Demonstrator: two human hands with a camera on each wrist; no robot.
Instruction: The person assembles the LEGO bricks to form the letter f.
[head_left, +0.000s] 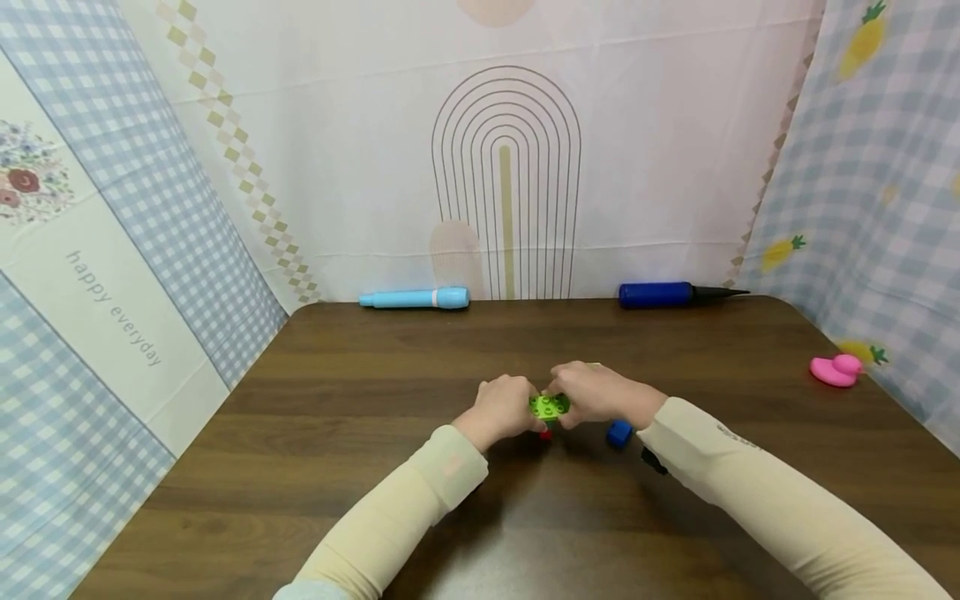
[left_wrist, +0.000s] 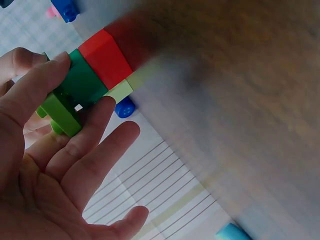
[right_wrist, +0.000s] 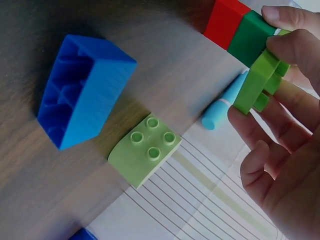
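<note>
In the head view, my left hand (head_left: 504, 406) and right hand (head_left: 592, 392) meet over the table at a small brick stack. A red brick (left_wrist: 105, 57) is at its bottom, a dark green brick (left_wrist: 80, 80) above it, and a lime green brick (head_left: 550, 406) with studs on top. My left thumb and index finger pinch the stack's green part. From the other side, my right thumb and fingers grip the lime green brick. To the right lies a blue brick (right_wrist: 90, 90), its hollow underside showing. A pale green brick (right_wrist: 145, 152) stands studs up beyond my right hand.
A light blue tube-shaped object (head_left: 415, 298) and a dark blue pump (head_left: 656, 294) with a black nozzle lie along the table's back edge. At the far right is a pink toy duck (head_left: 835, 370). Patterned cloths hang behind and beside the table (head_left: 360, 367).
</note>
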